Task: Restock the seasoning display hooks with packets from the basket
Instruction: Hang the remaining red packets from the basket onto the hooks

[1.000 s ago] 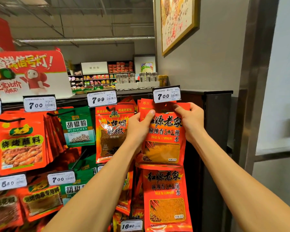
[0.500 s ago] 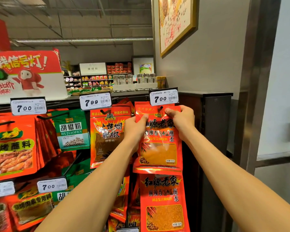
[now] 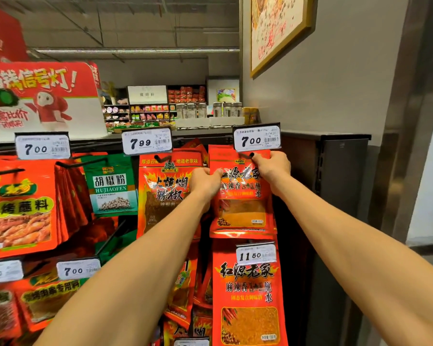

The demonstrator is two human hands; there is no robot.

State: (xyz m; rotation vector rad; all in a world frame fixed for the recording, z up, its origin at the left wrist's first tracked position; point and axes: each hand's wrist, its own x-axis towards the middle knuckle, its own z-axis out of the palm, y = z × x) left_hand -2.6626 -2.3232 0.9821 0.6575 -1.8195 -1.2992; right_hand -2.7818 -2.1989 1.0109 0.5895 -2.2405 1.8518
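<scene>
A red seasoning packet (image 3: 241,208) with yellow powder pictured on it hangs at the top right hook (image 3: 246,155), just under the 7.00 price tag (image 3: 256,139). My left hand (image 3: 205,182) grips the packet's left edge, thumb across its front. My right hand (image 3: 273,168) pinches its top right corner beside the hook's black tip. The packet's hole sits at the hook; more red packets lie behind it. The basket is out of view.
Left of it hang a 7.99 red chilli packet (image 3: 165,196), a green pepper packet (image 3: 113,188) and orange barbecue packets (image 3: 18,208). A larger red packet (image 3: 248,295) tagged 11.50 hangs below. A dark end panel (image 3: 340,176) and grey wall stand to the right.
The packet and both hands have moved up and back toward the rack, so its top now meets the hook under the price tag. The view has shifted closer to the display.
</scene>
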